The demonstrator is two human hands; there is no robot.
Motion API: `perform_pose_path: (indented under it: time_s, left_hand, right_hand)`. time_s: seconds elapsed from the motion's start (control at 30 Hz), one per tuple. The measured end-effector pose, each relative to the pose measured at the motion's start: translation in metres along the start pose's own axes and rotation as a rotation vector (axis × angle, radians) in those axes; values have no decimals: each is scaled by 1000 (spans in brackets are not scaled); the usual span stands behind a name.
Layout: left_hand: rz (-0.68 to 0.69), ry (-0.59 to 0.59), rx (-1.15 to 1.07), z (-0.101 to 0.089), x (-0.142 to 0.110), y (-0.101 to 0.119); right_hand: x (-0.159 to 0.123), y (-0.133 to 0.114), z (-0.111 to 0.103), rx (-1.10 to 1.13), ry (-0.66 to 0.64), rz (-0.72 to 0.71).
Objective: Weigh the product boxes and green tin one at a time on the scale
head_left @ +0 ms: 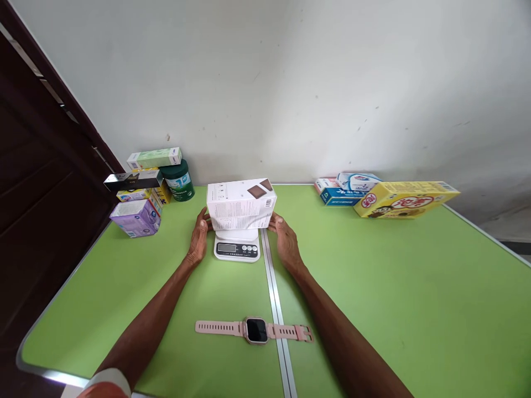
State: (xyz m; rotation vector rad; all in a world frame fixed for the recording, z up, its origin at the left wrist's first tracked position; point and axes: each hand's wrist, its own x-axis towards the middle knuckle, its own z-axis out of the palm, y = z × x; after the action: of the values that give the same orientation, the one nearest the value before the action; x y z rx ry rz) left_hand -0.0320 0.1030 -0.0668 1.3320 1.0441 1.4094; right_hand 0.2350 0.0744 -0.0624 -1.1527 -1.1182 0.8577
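A white printed box with brown squares on its top sits over the platform of a white kitchen scale, slightly askew. My left hand is at the box's left end, its fingertips against the lower side. At the right end, my right hand has its fingers on the lower corner, partly hidden by the box. Between them the two hands hold the box. The scale's small display and buttons face me, and no reading can be made out. Nearer to me lies a pink smartwatch with its strap stretched out flat.
At the back left are a purple box, a black box, a pale green box and a green tub. A yellow box and blue-and-white boxes stand back right. A metal seam crosses the green table.
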Motion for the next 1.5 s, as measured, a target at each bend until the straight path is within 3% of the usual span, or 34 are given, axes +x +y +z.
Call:
perform_pose_path:
  time_s: [1.03,1.23,1.33,1.5]
  left_hand:
    - [-19,9,67,2,-2,7]
    - [127,40,140,13,-14,21]
    - [201,24,220,23,-20,32]
    - [193,20,236,41,-23,45]
  right_hand:
    - [-3,-7,0,-47,4,-10]
    - [-8,-14,-7,-171,77,-179]
    - [-11,-25,-4,-157,63,-181]
    - [-16,-45,10,-222,23,-152]
